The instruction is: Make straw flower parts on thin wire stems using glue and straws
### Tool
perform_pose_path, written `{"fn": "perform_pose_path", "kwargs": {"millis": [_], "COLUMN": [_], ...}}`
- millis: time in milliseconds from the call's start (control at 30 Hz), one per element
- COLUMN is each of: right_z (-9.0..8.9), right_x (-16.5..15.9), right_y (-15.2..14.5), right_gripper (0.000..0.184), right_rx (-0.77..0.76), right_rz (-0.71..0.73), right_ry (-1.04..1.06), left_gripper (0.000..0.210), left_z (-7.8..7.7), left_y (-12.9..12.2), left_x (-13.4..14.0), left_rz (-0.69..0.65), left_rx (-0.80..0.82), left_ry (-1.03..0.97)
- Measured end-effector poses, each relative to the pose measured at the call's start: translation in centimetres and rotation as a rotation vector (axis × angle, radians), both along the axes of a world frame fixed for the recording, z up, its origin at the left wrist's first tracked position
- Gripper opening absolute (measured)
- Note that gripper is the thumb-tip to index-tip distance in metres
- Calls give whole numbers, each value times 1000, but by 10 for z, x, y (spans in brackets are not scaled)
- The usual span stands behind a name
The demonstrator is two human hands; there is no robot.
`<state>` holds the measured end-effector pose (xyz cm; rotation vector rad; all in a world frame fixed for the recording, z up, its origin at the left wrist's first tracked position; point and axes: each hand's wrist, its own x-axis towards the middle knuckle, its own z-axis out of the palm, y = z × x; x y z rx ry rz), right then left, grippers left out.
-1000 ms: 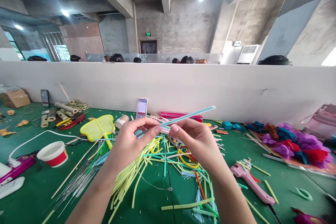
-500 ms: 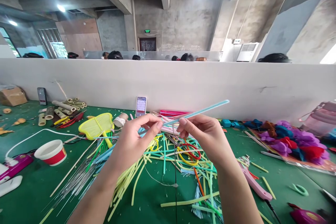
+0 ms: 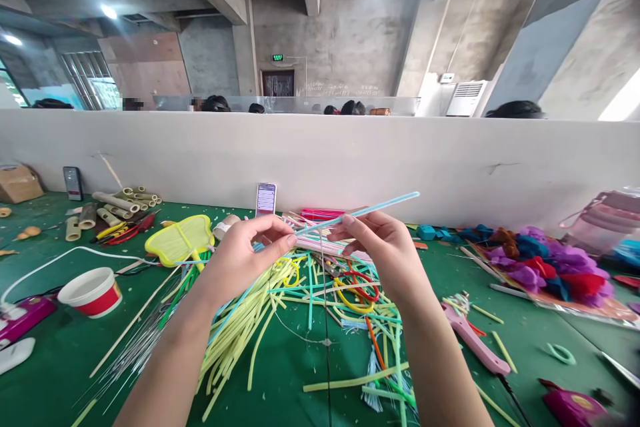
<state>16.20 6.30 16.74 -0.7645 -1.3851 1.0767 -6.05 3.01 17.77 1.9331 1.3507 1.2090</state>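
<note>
Both hands are raised over the middle of the table around one light-blue pipe cleaner (image 3: 383,204), which slants up to the right. My left hand (image 3: 257,250) pinches it near its lower left part between thumb and fingers. Thumb and forefinger of my right hand (image 3: 377,243) close on it further along, its free end sticking out beyond them. Below the hands lies a pile of yellow-green pipe cleaners (image 3: 235,340), mixed with turquoise ones. A thin dark wire (image 3: 328,373) runs vertically below the hands; its upper attachment is unclear.
A yellow fan-shaped piece (image 3: 181,240), bamboo tubes (image 3: 117,200) and a paper cup (image 3: 95,293) are on the left. A phone (image 3: 266,199) leans on the white partition (image 3: 320,153). At right lie a pink hot glue gun (image 3: 477,343) and purple, red and blue petals (image 3: 555,267).
My left hand has moved slightly left, and the pipe cleaner with it. Less of its end now sticks out past my right fingers. The view has shifted a little.
</note>
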Motion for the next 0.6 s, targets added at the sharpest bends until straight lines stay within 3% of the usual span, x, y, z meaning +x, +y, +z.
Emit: {"fn": "perform_pose_path", "kwargs": {"millis": [333,600], "right_z": [-1,15], "right_x": [8,36], "right_y": [5,7], "right_gripper": [23,7], "right_rx": [38,143], "right_rz": [-135,-493], "right_ry": [159,599], "left_gripper": [21,21], "left_z": [-1,-4], "left_y": [4,9], "left_x": [-7,-9], "left_rz": [-18,-33], "left_rx": [-2,-12], "left_ry": [-11,-46]}}
